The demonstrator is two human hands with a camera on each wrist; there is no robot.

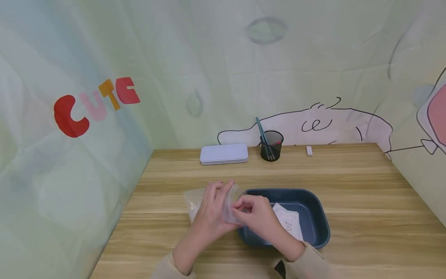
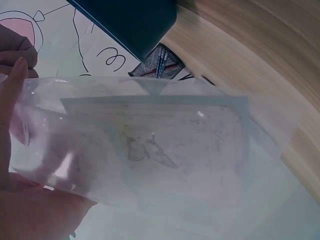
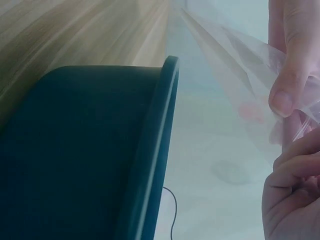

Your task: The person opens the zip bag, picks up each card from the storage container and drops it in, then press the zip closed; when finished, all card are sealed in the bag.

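My left hand [image 1: 210, 215] holds a clear plastic bag [image 1: 196, 197], its fingers and thumb curled round the bag's mouth end. Through the plastic in the left wrist view shows a flat white packet [image 2: 200, 145] with a grey butterfly-like print. At the bag's mouth, the fingertips of my right hand [image 1: 260, 215] pinch the edge of the plastic. Below and right of the hands sits a dark blue tray [image 1: 315, 217]. In it lies a white printed sheet or packet [image 1: 292, 224], partly hidden by my right forearm.
Along the table's back edge stand a white case [image 1: 224, 154], a black mesh pen cup [image 1: 275, 151] with several pens, and a small white block [image 1: 309, 150]. Printed cloth hangs behind and at both sides of the wooden table [image 1: 362, 186].
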